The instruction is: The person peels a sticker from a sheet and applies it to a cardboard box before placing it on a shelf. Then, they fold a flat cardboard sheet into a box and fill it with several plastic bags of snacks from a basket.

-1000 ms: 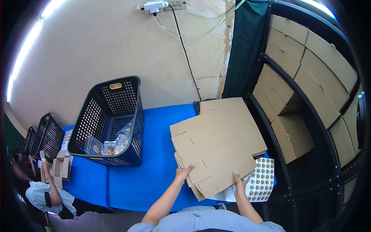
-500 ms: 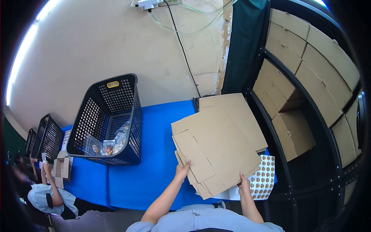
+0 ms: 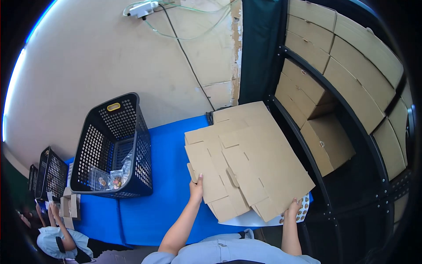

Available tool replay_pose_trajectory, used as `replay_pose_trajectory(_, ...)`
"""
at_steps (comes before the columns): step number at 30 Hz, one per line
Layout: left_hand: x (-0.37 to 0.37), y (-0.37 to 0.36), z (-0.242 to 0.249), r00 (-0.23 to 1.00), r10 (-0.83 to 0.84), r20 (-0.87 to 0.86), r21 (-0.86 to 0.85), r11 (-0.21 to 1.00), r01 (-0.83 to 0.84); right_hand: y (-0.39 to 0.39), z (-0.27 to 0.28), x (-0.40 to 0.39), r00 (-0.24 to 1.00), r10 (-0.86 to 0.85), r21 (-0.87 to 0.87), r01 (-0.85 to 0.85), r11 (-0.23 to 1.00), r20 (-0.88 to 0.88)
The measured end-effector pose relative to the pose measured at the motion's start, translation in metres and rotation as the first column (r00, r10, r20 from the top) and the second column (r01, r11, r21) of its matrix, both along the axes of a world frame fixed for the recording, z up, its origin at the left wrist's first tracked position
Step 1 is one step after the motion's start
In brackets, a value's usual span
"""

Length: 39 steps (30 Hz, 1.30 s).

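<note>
My left hand (image 3: pixel 196 190) is closed on the left edge of a flattened cardboard box (image 3: pixel 213 176), with the thumb on top. My right hand (image 3: pixel 291 209) grips the lower right edge of another flattened cardboard box (image 3: pixel 272 176), which partly overlaps the first. Both brown blanks have slots and tabs along their edges. Behind them more flat cardboard (image 3: pixel 241 113) lies on the blue-covered table. Beside my right hand, a sheet of round stickers (image 3: pixel 303 209) shows from under the cardboard.
To the left stands a dark perforated basket (image 3: pixel 143 169) with small clear bags (image 3: pixel 116 178) inside. Shelves on the right hold several folded boxes (image 3: pixel 327 141). Farther left, a co-worker (image 3: pixel 61 240) handles something near a small open box (image 3: pixel 69 204). A cable (image 3: pixel 184 55) hangs down the wall.
The two cardboard blanks have spread apart, the right one sliding right and down with my right hand. My camera view has turned slightly, shifting the surroundings left.
</note>
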<state>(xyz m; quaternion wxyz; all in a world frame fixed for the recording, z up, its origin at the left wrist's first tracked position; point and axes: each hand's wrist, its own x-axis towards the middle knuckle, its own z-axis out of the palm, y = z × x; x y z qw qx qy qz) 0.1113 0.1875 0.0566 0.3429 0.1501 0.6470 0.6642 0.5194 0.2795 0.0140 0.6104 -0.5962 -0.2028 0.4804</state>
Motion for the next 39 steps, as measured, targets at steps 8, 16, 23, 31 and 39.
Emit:
replay_pose_trajectory(8, -0.039, -0.031, 0.102, 0.903, 0.061, -0.425, 0.036, 0.998, -0.051, 0.041, -0.025, -0.038, 0.994, 0.071, 0.061, -0.067, 0.996, -0.077)
replay_pose_trajectory(16, -0.032, -0.101, 0.227, 0.793, 0.069, -0.606, 0.064, 0.997, -0.038, 0.095, -0.017, -0.040, 0.987, 0.137, -0.118, -0.147, 0.982, -0.087)
replay_pose_trajectory(23, -0.020, -0.151, 0.260, 0.190, 0.027, -0.981, 0.003, 0.992, -0.127, 0.093, 0.040, -0.076, 0.829, 0.441, -0.314, -0.341, 0.886, 0.344)
replay_pose_trajectory(31, 0.014, -0.148, 0.240, -0.127, -0.204, -0.971, -0.194, 0.977, -0.082, 0.064, 0.151, -0.119, 0.142, 0.655, -0.443, -0.628, 0.639, 0.743)
replay_pose_trajectory(39, 0.053, -0.134, 0.149, -0.250, -0.519, -0.817, -0.552, 0.830, 0.083, 0.044, 0.167, -0.147, 0.377, 0.869, 0.435, -0.757, 0.488, -0.320)
